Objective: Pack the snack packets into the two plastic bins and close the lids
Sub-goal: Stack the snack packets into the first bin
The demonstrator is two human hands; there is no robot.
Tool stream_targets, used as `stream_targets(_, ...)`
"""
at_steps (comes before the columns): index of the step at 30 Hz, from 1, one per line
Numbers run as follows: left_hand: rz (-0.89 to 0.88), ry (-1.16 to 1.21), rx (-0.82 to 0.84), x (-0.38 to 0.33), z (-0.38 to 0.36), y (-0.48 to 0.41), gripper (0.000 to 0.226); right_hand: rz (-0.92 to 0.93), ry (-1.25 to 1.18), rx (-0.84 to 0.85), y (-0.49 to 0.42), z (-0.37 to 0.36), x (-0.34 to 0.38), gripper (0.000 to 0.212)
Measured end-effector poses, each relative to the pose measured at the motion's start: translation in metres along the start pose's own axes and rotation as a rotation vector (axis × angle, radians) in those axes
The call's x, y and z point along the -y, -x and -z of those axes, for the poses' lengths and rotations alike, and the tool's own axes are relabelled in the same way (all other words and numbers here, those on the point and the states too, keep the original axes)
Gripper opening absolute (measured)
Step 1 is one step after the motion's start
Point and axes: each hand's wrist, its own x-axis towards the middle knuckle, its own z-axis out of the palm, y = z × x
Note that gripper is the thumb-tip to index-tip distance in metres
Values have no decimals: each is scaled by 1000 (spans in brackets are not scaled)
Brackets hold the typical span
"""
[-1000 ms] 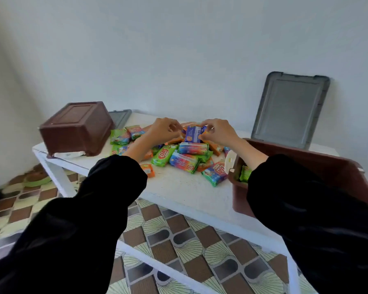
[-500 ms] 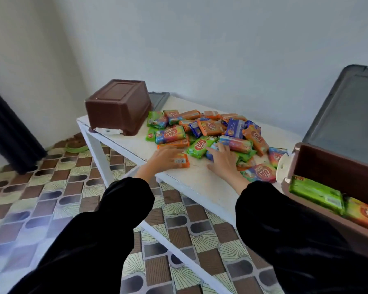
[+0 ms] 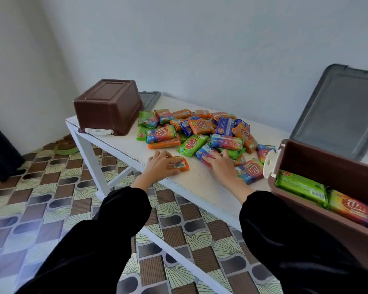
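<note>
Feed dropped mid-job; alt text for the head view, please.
The left hand holds an orange packet and the right hand presses a blue-red packet on the white table, before a heap of snack packets. The open brown bin at right holds some; the upturned bin sits at left.

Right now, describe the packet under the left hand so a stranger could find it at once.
Start at the white table, near edge, in front of the heap of packets. The orange packet lies there under the left hand, apart from the heap, its white barcode label facing up.
</note>
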Motion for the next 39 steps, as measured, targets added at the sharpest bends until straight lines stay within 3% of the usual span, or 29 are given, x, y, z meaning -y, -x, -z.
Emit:
stream_targets(6,-81,-14,100,-7,8,-2,54,61,-85,102,18,9,4,49)
stream_targets(12,-111,-3,215,-6,15,-7,59,-55,-190,182,-1,21,4,58)
stream_targets(16,-127,-14,160,-5,15,-4,58,-78,-142,290,-6,23,8,70)
stream_targets(23,-121,64,-41,-5,30,-6,53,-127,-230,200,-15,42,13,63)
stream_targets(30,-206,88,-133,-27,76,-19,50,-174,-287,20,-16,110,-13,58)
stream_targets(34,-332,129,-162,-71,102,-23,51,-250,-319,-43,5,151,-54,61)
stream_targets(39,-522,83,-103,-154,118,-30,54,-315,-306,-5,59,185,-117,59)
